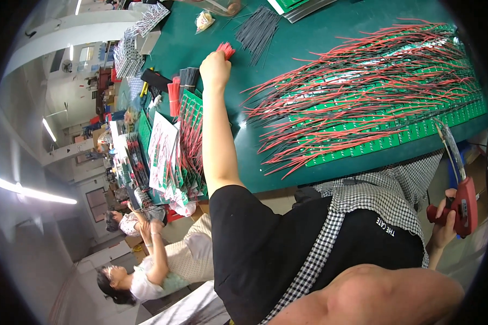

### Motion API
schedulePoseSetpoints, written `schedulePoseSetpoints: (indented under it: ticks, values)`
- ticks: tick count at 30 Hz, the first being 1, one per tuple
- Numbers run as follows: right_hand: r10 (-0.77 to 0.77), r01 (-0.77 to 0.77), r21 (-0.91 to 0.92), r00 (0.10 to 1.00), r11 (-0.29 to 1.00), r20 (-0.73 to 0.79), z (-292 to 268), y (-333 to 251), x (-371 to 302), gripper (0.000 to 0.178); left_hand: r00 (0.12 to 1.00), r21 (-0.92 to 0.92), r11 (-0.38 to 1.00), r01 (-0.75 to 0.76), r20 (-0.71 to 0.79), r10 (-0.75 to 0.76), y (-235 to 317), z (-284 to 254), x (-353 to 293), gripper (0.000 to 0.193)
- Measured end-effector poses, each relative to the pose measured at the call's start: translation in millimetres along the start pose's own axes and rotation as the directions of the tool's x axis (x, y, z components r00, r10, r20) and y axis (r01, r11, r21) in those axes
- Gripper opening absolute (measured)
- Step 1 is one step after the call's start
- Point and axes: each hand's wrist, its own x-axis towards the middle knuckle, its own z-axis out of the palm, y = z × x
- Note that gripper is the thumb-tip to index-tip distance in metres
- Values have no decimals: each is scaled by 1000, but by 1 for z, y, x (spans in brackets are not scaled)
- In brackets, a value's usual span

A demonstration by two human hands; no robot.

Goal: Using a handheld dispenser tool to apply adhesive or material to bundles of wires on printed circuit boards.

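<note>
My left hand (216, 70) reaches far across the green table, fingers closed at a bunch of short red wires (225, 49). Right of it lies a loose pile of black wires (256, 31). In my right hand (444, 225), at the table's right front edge, is a red pistol-grip soldering gun (466, 208), its long metal end pointing up toward the boards. Rows of green circuit boards (374, 145) cover the right of the table. Many red and black wires (309, 108) lie across them, their loose ends to the left.
Upright bundles of red wires (173, 98) and black wires (189, 77) stand at the left, beside stacked wired boards (192, 114). A small bag (204, 21) lies at the far edge. Two people sit farther left, one in a light knitted vest (181, 260).
</note>
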Motion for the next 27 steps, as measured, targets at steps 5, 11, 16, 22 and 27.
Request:
schedulePoseSetpoints:
  ticks: [5,11,16,22,27]
  values:
    - [101,-109,187,994,976,49,-14,25,5,42,985,-126,981,145,108,-131,-9,-23,-20,16]
    - [158,-185,261,980,947,121,-14,-4,41,43,991,-120,990,69,-102,-82,1,-9,-11,10]
    - [64,-58,131,997,990,-41,24,-24,68,45,925,-475,866,155,-238,-296,11,-41,-31,17]
    - [70,-72,146,997,987,14,30,-21,83,47,839,-853,520,45,-250,-484,15,-33,-34,16]
    - [113,-111,153,994,982,-3,34,-23,83,48,794,-978,166,-125,-199,-574,22,-15,-35,8]
